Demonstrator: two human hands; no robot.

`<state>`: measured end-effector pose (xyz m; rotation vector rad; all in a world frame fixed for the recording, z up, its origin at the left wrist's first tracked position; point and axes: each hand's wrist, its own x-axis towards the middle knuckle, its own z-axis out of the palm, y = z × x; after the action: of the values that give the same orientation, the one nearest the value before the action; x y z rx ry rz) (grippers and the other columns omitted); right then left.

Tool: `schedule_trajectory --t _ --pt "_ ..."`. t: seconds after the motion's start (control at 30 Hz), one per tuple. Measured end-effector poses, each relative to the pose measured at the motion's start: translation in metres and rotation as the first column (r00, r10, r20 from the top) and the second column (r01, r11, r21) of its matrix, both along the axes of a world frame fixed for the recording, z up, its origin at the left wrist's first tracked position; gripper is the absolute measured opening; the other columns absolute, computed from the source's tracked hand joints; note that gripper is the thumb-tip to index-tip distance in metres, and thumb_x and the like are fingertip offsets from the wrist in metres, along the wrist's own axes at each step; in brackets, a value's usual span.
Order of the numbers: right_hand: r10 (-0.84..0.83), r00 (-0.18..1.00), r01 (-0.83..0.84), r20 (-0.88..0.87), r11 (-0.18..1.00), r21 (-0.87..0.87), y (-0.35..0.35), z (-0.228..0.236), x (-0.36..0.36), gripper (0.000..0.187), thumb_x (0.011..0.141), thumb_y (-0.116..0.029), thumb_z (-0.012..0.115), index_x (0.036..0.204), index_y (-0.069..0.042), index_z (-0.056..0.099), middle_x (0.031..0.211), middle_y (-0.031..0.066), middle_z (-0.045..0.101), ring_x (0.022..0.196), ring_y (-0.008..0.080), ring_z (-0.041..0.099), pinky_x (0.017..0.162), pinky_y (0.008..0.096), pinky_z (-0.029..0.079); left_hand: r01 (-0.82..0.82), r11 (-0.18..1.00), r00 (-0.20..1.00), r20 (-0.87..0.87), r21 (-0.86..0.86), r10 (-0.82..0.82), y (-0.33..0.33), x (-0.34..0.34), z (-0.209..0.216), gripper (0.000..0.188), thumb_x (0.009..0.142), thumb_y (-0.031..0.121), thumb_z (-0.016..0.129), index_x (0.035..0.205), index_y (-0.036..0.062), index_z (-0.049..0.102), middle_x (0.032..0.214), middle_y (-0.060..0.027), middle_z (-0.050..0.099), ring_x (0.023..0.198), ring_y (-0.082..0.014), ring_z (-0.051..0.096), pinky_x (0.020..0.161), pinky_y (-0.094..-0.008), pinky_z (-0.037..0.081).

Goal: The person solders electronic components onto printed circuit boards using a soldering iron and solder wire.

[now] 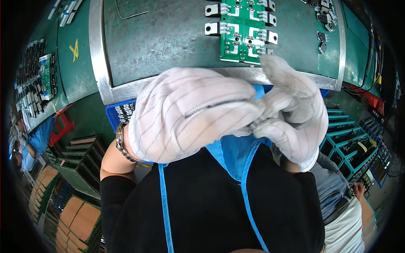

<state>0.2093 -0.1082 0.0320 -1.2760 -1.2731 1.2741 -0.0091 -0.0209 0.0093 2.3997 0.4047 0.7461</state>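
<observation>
Both my hands wear white striped cotton gloves and meet in front of my chest, just short of the bench's metal edge. My left hand [194, 116] is closed, its fingertips pressed together and pointing right. Against them my right hand [297, 120] pinches with thumb and fingertips, while one finger stretches up and away. A small greyish thing shows between the fingertips, too hidden to name. Beyond the hands lies a green circuit board [242, 38] with black, metal-tabbed transistors [270, 36] sticking out along both sides. The raised right finger comes close to its near right corner.
Loose transistors [325, 17] lie at the bench's far right, a bent wire [133, 16] at the far left. Under the near edge sits a blue bin [112, 116] of small parts. More boards [47, 76] are on the left; racks [350, 147] and a person [344, 211] are at right.
</observation>
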Motion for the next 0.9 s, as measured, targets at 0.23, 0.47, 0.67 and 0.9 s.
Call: schedule_trajectory --t 0.23,0.47,0.67,0.9 --pt "-0.142 0.984 0.145 0.104 0.989 -0.021 0.002 -0.012 -0.008 0.065 0.084 -0.009 0.076 0.138 0.010 0.047 0.091 0.0126 0.072 0.078 0.0126 0.063 0.075 0.0251 0.049 -0.088 0.996 0.991 -0.102 -0.020 0.086 0.008 0.003 0.010 0.027 0.074 0.011 0.080 0.100 0.0110 0.074 0.102 -0.0038 0.074 0.091 -0.0263 0.071 0.080 -0.0364 0.056" --pt "-0.456 0.857 0.410 0.239 0.885 0.219 -0.001 -0.004 0.015 0.041 0.097 -0.006 0.061 0.135 0.007 0.053 0.096 0.0158 0.072 0.072 0.0093 0.060 0.073 0.0214 0.050 -0.310 0.929 0.936 -0.104 0.203 0.335 0.009 0.028 -0.003 0.028 0.072 -0.001 0.078 0.099 0.0056 0.076 0.099 -0.0062 0.075 0.089 -0.0212 0.071 0.078 -0.0304 0.056" --pt "-0.518 0.799 0.477 0.307 0.856 0.201 -0.018 -0.013 0.050 0.039 0.097 -0.002 0.059 0.134 0.007 0.053 0.098 0.0174 0.071 0.071 0.0091 0.059 0.071 0.0211 0.050 -0.280 0.932 0.941 -0.128 0.230 0.314 -0.004 0.061 -0.003 0.030 0.073 0.002 0.078 0.102 0.0077 0.077 0.102 -0.0061 0.074 0.091 -0.0223 0.070 0.080 -0.0317 0.056" --pt "-0.460 0.863 0.407 0.209 0.878 0.252 -0.023 -0.017 0.075 0.039 0.097 0.000 0.058 0.134 0.008 0.052 0.100 0.0186 0.071 0.071 0.0094 0.059 0.068 0.0222 0.051 -0.247 0.933 0.942 -0.161 0.263 0.295 -0.008 0.082 -0.005 0.033 0.072 0.002 0.077 0.104 0.0089 0.077 0.101 -0.0063 0.074 0.094 -0.0231 0.070 0.081 -0.0322 0.056"
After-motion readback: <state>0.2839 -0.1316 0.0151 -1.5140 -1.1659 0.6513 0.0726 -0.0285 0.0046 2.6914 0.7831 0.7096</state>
